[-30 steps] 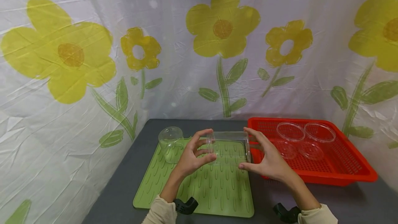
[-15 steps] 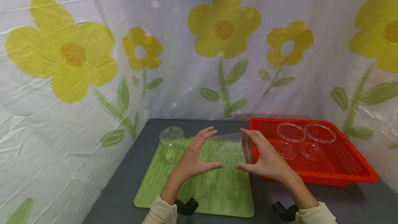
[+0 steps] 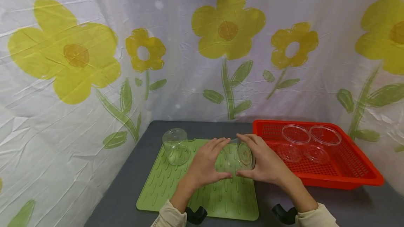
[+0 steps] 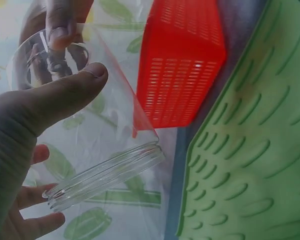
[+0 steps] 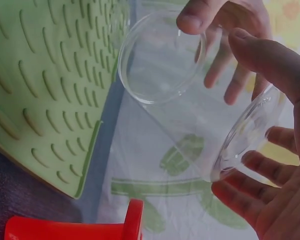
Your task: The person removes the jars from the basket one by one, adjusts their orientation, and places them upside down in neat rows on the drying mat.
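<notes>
A clear jar (image 3: pixel 231 155) is held tilted above the green mat (image 3: pixel 176 192), its round base turned to the right and toward me in the head view. My right hand (image 3: pixel 265 158) grips it around the base end, thumb below and fingers above. My left hand (image 3: pixel 205 162) is curved around the other side, its thumb close to the right thumb. The left wrist view shows the jar's ridged rim (image 4: pixel 105 175) beside the left fingertips. Through the clear wall, fingers of the opposite hand show in the right wrist view.
Another clear jar (image 3: pixel 176 148) stands on the mat's back left. A red basket (image 3: pixel 334 181) on the right holds two clear jars (image 3: pixel 295 139). Both rest on a dark grey table (image 3: pixel 120 192), with a flower-printed cloth (image 3: pixel 176 90) behind.
The jar has swung from lying crosswise to showing its base toward me. My hands have drawn closer together, the left moving to the right.
</notes>
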Available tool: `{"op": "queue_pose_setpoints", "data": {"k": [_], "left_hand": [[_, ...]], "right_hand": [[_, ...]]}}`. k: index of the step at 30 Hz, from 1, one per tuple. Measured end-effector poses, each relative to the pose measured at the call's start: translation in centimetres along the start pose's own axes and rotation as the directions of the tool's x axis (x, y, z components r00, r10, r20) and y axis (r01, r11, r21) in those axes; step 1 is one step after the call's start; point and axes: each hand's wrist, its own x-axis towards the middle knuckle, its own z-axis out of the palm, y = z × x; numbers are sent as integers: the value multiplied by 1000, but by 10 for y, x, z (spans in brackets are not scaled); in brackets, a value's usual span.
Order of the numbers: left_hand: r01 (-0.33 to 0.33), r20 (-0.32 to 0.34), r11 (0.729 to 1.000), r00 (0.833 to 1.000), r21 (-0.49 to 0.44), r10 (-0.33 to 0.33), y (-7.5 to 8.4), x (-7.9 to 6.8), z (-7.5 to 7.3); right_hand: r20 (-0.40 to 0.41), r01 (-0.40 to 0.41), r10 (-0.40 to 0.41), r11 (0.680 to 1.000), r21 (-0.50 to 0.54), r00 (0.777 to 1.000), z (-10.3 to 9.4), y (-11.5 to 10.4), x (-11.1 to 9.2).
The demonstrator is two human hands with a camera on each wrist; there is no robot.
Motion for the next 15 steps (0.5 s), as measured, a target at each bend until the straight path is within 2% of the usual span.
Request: {"op": "queue_pose_setpoints", "data": {"k": [4, 10, 15], "left_hand": [[3, 11, 1000, 1000, -20, -3, 1, -1, 3], [-8, -24, 999, 1000, -44, 7, 0, -2, 5], [2, -46, 997, 999, -71, -5, -3, -4, 6]], "right_hand": [[3, -6, 6, 1000, -17, 1000, 1, -1, 0], [-9, 12, -12, 999, -33, 1000, 1, -1, 0], [-18, 8, -6, 996, 89, 1000, 4, 2, 1]]}}
